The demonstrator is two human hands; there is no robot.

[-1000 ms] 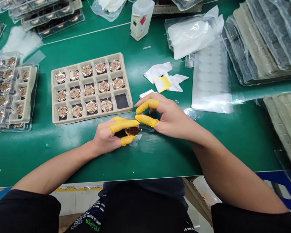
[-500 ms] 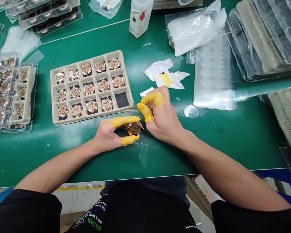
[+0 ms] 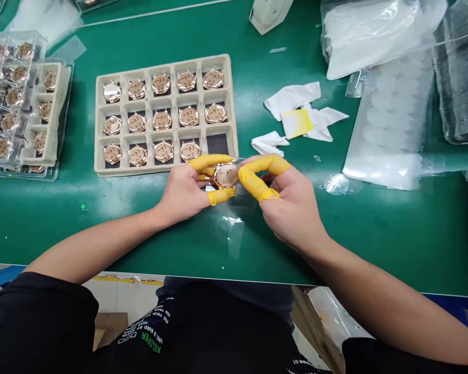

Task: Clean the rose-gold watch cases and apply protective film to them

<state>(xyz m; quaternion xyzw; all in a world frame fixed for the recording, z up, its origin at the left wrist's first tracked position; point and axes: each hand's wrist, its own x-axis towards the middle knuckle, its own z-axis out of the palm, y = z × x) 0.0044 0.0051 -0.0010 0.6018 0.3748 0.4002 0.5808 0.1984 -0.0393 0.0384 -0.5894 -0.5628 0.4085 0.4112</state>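
A rose-gold watch case (image 3: 226, 175) lies back side up between the thumb and fingers of my left hand (image 3: 183, 191), which is closed around its edge. My right hand (image 3: 292, 205) is pinched at the right edge of the case. Whatever lies between its fingertips is too small or clear to make out. Both hands wear yellow finger cots. Just behind them stands a beige compartment tray (image 3: 98, 124) with similar watch cases, backs up. Its front right compartment shows only a dark pad (image 3: 217, 148).
More trays of watch cases (image 3: 58, 119) are stacked at left. White cloths (image 3: 296, 98) with a yellow piece lie behind my right hand. Clear round film (image 3: 336, 184), a sheet of round films (image 3: 390, 124) and a bagged white stack (image 3: 378, 36) sit at right. Clear film (image 3: 235, 236) lies in front.
My right hand has come down to the edge of the watch case, from just above and right of it. The view has shifted, and the case back now catches more light.
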